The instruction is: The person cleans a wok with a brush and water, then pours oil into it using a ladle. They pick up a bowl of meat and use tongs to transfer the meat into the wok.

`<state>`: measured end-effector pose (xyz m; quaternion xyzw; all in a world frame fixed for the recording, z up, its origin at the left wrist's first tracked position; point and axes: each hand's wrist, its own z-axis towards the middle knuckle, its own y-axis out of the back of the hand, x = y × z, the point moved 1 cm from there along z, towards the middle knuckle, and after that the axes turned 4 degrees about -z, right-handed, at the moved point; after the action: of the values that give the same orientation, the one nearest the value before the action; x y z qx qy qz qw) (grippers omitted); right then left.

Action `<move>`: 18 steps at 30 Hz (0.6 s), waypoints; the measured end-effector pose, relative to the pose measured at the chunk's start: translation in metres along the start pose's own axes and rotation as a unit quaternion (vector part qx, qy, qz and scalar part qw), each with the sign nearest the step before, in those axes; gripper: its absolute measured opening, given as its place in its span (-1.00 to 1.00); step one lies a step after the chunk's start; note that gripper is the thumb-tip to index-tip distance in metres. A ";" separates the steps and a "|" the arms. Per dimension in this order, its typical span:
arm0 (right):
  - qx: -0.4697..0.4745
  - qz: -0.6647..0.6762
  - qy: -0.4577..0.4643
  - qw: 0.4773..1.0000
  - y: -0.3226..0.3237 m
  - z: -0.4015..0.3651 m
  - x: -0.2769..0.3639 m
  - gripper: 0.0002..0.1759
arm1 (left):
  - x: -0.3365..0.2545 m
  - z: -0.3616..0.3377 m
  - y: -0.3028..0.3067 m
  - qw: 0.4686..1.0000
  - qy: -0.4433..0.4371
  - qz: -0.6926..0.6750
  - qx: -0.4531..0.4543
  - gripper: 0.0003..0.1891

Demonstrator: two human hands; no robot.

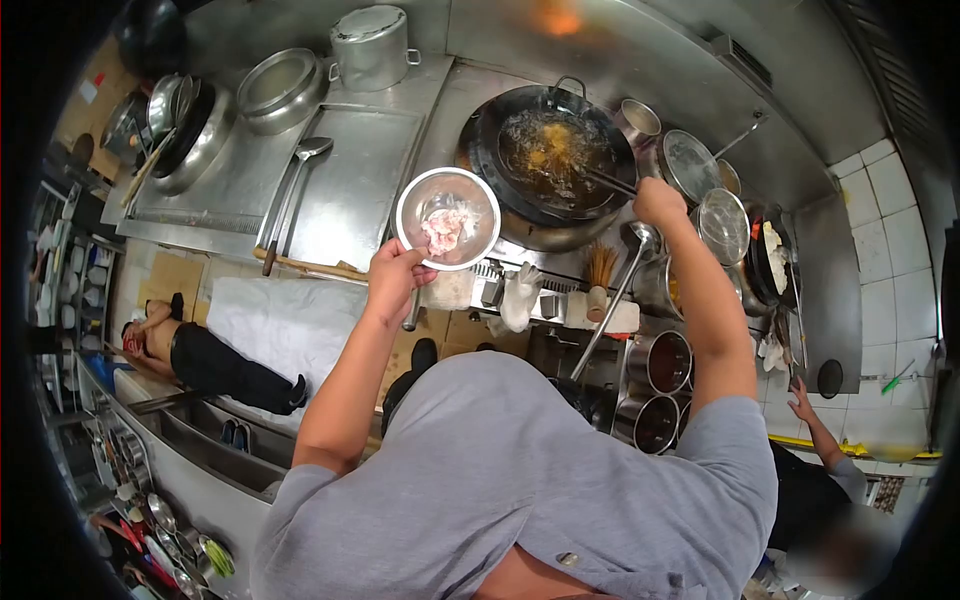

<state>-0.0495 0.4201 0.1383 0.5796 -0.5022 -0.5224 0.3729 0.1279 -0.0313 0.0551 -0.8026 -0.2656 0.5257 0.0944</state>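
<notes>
My left hand (397, 275) is closed on the rim of a round steel bowl (484, 192), held left of and in front of the wok. Pale pink pieces that look like raw meat (444, 229) lie in the bowl. My right hand (660, 203) grips dark long chopsticks (608, 181) at the wok's right rim. Their far ends reach into bubbling oil (518, 140) in the black wok (490, 165). Golden-brown pieces of food (552, 148) fry in the middle of the oil. The chopstick tips are hard to make out among the bubbles.
Right of the wok are a ladle (620, 285), a bamboo brush (598, 275) and round strainers (722, 222). A lidded pot (372, 50) and a long-handled spatula (300, 185) stand left. One person (220, 355) lies at left; another person's hand (803, 400) shows at right.
</notes>
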 end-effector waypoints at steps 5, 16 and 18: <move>-0.002 -0.006 -0.016 1.000 0.034 -0.012 -0.015 -0.62 | 0.001 0.001 0.003 1.000 -0.003 0.003 -0.008 -0.97; -0.017 0.017 -0.040 0.999 0.040 -0.003 -0.008 -0.58 | 0.005 0.005 0.002 1.000 0.006 -0.011 0.020 -0.97; -0.016 0.017 -0.027 0.999 0.039 0.002 -0.008 -0.58 | 0.005 0.003 0.004 1.000 0.010 -0.017 0.015 -0.98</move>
<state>-0.0589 0.4193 0.1771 0.5506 -0.5133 -0.5393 0.3774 0.1277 -0.0327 0.0482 -0.8014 -0.2708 0.5201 0.1180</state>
